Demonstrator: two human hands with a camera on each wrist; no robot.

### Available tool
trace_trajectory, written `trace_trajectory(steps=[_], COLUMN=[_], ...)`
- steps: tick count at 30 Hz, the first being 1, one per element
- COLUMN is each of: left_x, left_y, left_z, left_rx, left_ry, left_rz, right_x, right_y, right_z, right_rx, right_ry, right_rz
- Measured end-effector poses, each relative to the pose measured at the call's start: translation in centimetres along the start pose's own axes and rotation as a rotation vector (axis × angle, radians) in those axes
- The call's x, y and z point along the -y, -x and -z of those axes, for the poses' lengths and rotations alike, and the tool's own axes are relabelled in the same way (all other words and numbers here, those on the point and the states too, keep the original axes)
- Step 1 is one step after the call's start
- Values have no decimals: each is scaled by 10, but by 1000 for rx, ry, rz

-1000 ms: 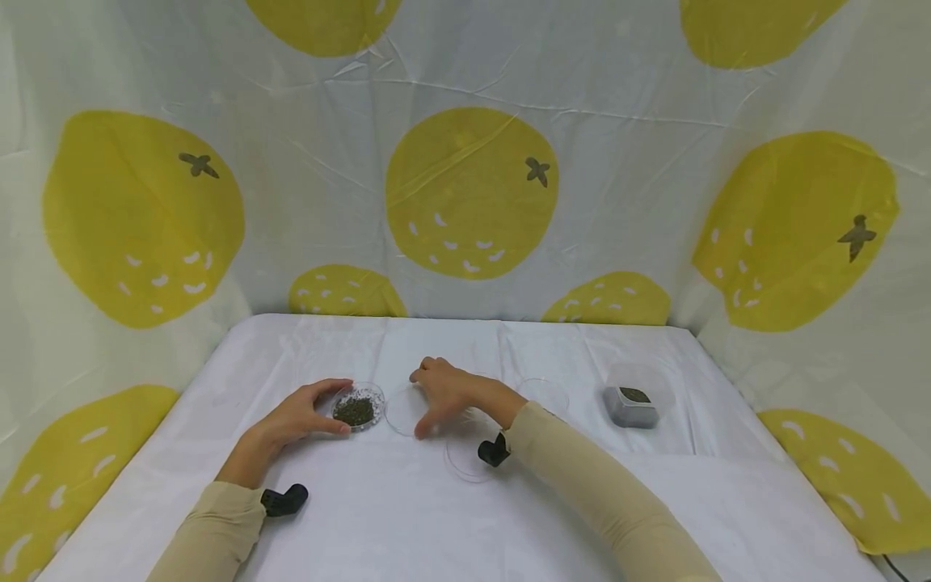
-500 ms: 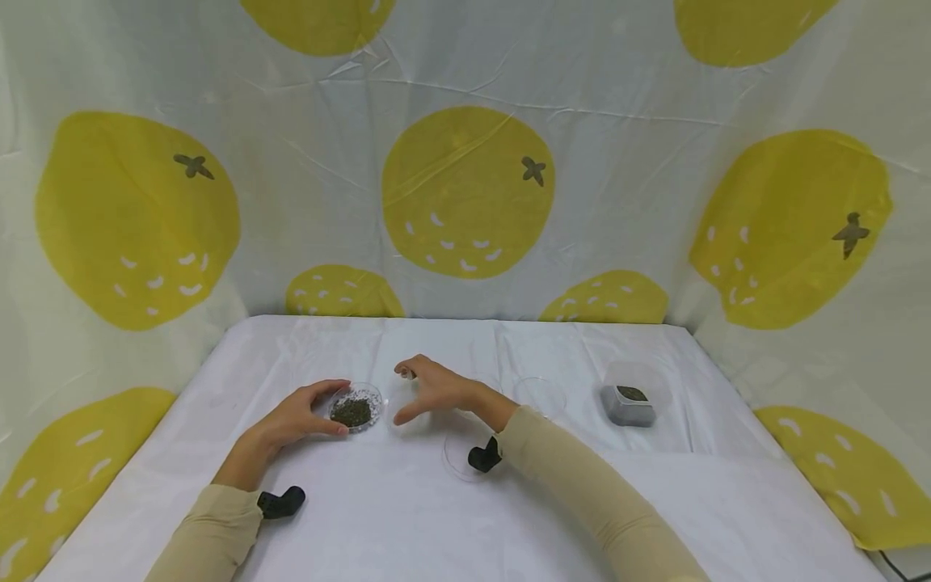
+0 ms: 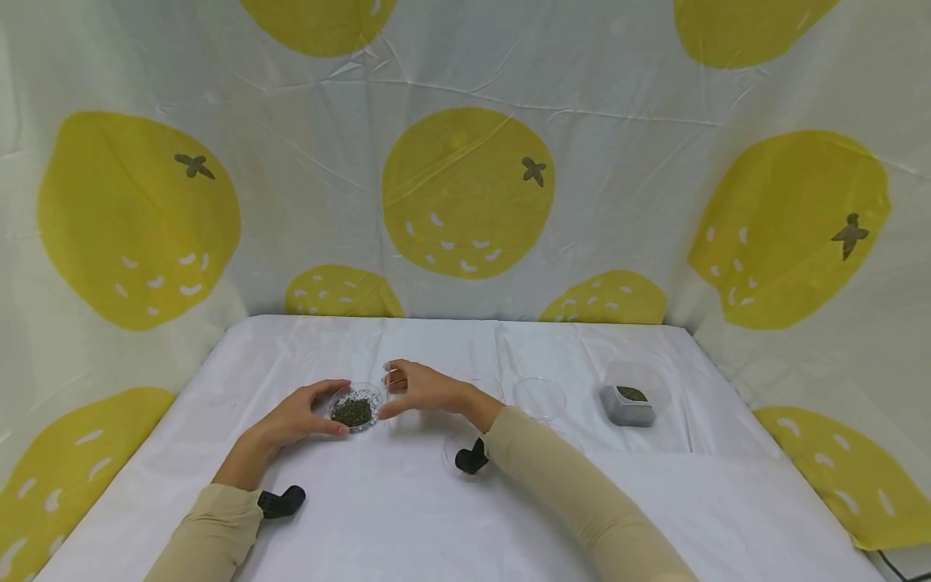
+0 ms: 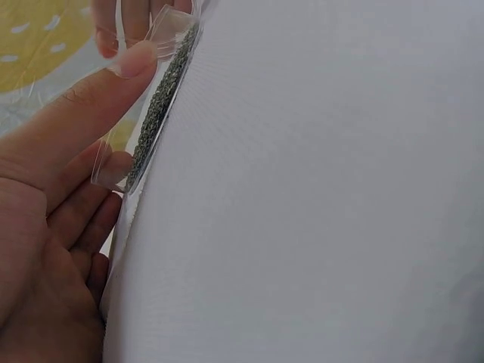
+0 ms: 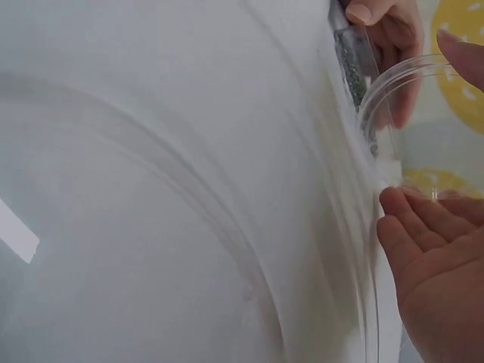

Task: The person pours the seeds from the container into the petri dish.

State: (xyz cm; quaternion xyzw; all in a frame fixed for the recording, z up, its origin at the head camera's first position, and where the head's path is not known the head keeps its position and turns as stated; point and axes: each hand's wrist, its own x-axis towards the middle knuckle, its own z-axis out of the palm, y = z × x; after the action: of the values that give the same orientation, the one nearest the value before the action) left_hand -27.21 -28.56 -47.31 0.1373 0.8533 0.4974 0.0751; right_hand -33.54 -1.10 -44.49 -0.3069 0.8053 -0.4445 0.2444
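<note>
My left hand (image 3: 294,416) grips the left side of a round clear petri dish (image 3: 355,411) that holds dark green dried flakes and small pale bits. In the left wrist view, the thumb and fingers pinch the edge of this dish, and the layer of flakes (image 4: 162,106) shows through its wall. Just right of it, my right hand (image 3: 429,390) holds a clear round lid, tilted up between thumb and fingers. The right wrist view shows the lid's curved rim (image 5: 386,82) beside the filled dish.
Other clear round dishes lie to the right, one dish (image 3: 540,379) behind the right forearm and another dish (image 3: 446,454) partly under it. Farther right stands a small plastic tub (image 3: 629,415) with dark green contents, a clear lid (image 3: 650,376) behind it. White cloth (image 3: 349,517) covers the table.
The right hand has moved left toward the filled dish, lifting and tilting the clear lid off the table. The left hand has stayed at its dish.
</note>
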Motion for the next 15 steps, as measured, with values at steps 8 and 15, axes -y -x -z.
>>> trace_trajectory(steps=[8, 15], left_x=[2, 0], left_y=[0, 0], left_z=[0, 1], left_rx=[12, -4], left_ry=[-15, -53], left_rz=[-10, -3], right_x=[2, 5], right_y=[-7, -11], right_z=[-11, -17], right_rx=[-22, -26], right_ry=[50, 221], right_rz=[-4, -5])
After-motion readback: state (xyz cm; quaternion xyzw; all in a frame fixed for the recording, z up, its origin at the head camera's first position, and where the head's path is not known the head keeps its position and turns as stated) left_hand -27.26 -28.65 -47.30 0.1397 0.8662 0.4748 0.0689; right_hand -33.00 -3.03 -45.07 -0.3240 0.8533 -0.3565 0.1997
